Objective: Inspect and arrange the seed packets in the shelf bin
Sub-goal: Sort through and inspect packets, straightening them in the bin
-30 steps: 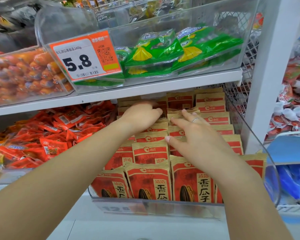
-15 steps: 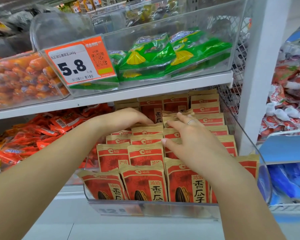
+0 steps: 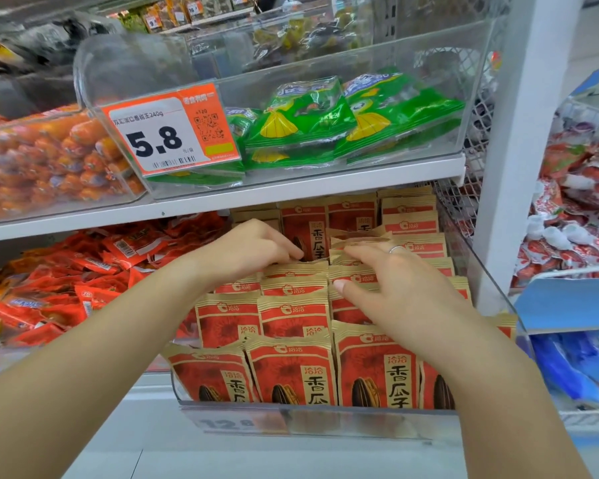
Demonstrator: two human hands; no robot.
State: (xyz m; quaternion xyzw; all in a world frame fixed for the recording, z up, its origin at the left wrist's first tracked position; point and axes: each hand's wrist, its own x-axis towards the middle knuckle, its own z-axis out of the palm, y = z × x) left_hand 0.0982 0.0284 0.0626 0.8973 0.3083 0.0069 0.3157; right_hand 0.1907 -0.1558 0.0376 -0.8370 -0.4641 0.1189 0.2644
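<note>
Red and tan seed packets point(image 3: 293, 366) stand in rows inside a clear plastic shelf bin point(image 3: 325, 421) on the lower shelf. My left hand point(image 3: 253, 245) reaches deep into the middle rows, its fingers curled over the tops of the packets near an upright packet point(image 3: 317, 233). My right hand point(image 3: 395, 288) lies over the right-hand rows with its fingers spread and fairly straight, touching the packet tops. A ring shows on one finger. The packets under both hands are partly hidden.
Above, a clear bin point(image 3: 325, 108) holds green packets behind an orange price tag point(image 3: 170, 133) reading 5.8. Orange snack bags point(image 3: 83, 281) fill the bin to the left. A white upright post point(image 3: 519, 150) and wire baskets of red and blue goods stand to the right.
My left hand has drawn back from under the upper shelf and moved forward onto the middle rows. An upright packet behind it has come into view. My right hand stays on the right rows.
</note>
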